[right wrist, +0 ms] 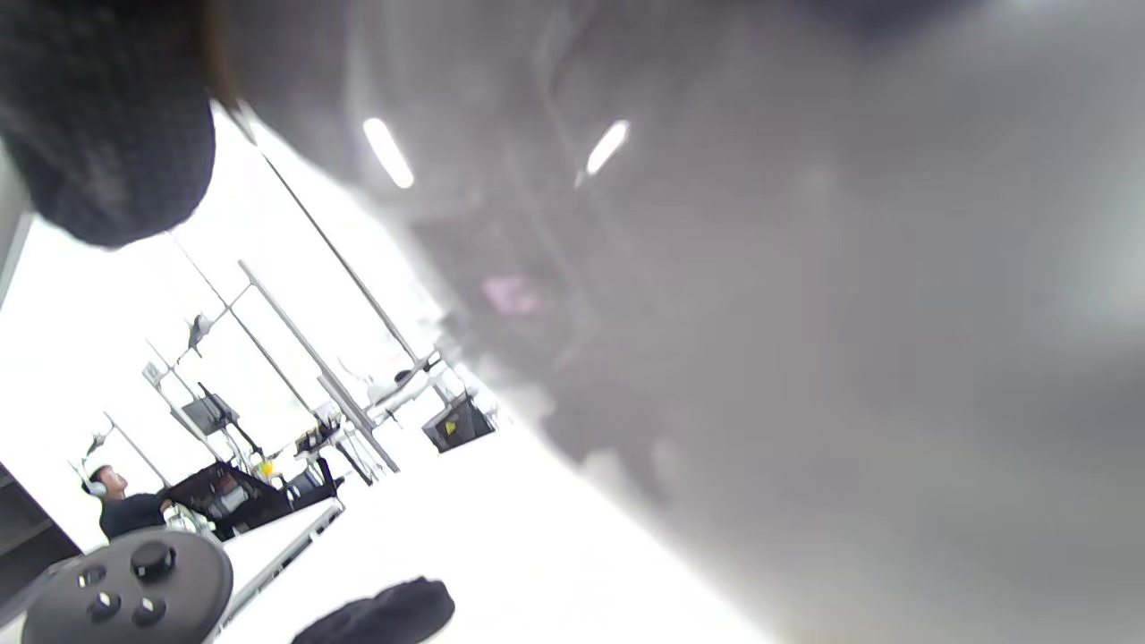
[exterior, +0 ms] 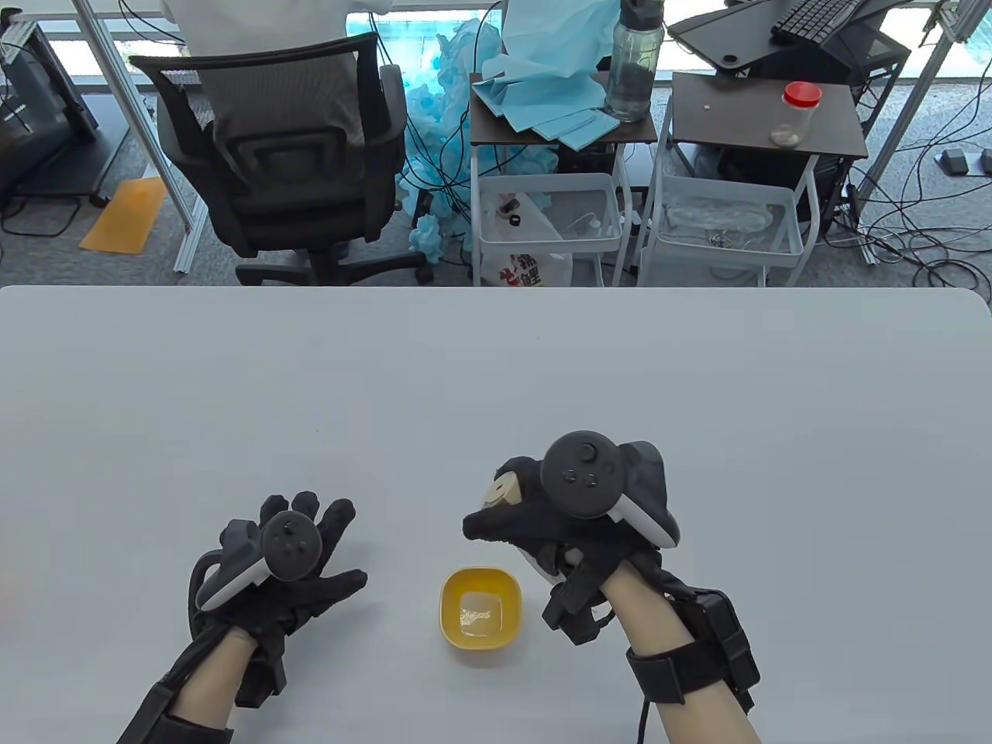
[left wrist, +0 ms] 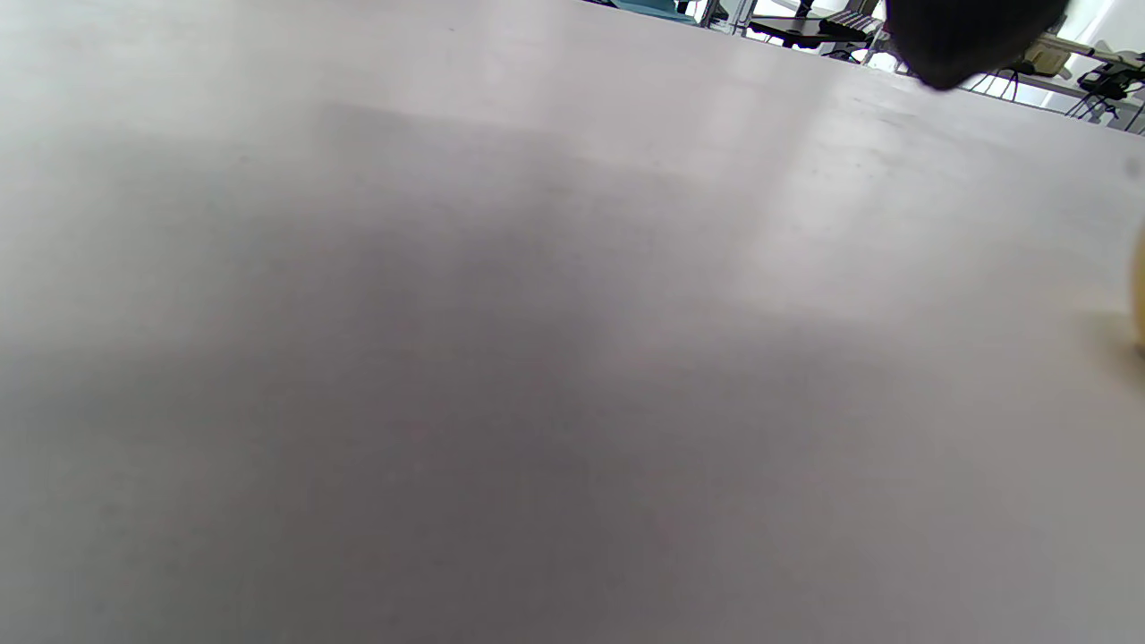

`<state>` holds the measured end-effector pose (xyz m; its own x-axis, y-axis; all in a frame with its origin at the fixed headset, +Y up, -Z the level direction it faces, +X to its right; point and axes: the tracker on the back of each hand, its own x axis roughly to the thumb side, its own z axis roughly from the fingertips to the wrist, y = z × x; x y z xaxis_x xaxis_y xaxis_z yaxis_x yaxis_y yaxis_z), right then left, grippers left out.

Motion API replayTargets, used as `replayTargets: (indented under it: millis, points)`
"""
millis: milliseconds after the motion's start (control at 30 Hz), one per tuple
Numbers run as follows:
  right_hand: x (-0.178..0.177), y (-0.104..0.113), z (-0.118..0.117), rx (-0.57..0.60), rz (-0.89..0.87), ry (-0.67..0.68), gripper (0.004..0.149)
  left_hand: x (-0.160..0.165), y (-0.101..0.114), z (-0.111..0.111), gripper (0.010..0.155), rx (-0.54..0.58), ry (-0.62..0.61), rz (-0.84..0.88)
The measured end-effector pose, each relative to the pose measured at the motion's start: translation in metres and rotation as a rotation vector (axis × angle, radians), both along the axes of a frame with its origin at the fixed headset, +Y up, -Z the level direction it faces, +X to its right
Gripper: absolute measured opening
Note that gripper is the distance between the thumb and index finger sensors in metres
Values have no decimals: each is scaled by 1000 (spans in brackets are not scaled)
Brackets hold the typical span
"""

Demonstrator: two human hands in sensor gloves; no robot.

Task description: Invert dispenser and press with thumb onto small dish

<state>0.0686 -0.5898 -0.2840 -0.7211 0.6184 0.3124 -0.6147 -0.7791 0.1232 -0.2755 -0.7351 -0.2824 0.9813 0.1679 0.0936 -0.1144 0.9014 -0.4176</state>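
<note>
A small yellow dish [exterior: 481, 616] sits on the grey table [exterior: 496, 364] near the front, with a pale smear inside it. My right hand [exterior: 518, 511] grips a cream-coloured dispenser [exterior: 501, 492], held above the table just behind and right of the dish; only a small part of it shows between the gloved fingers. My left hand [exterior: 310, 554] rests flat on the table left of the dish, fingers spread and empty. The left wrist view shows bare table and the dish's blurred edge [left wrist: 1139, 286]. The right wrist view is blurred, with one gloved fingertip [right wrist: 107, 125] at the top left.
Beyond the table's far edge stand an office chair [exterior: 287, 163], two side carts [exterior: 558, 225], a water bottle [exterior: 634, 62] and a red-lidded jar [exterior: 797, 115].
</note>
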Motion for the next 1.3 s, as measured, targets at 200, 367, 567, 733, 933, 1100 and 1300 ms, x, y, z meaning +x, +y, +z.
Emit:
replayTargets:
  millis: [200,367,567,733,933,1100,1300]
  points:
    - [31,-13,12,146,-255,-113,79,-1,0,0,83,0,12,-10]
    - [53,-27,19,239,-441,-166,79,-2,0,0,83,3,18,-13]
    - [70,-49,21,329,-554,-222,79,-3,1,0,84,9,16,-12]
    - [75,-70,18,331,-501,-276,79,-1,0,-1,84,2,9,-23]
    - [80,-95,12,330,-489,-297,79,0,-2,-1,84,-1,0,-21]
    - [77,-118,3,276,-468,-271,79,1,-2,-1,84,-3,-9,-21]
    - [71,-138,-4,226,-404,-249,78,1,-2,-1,83,-4,1,-38]
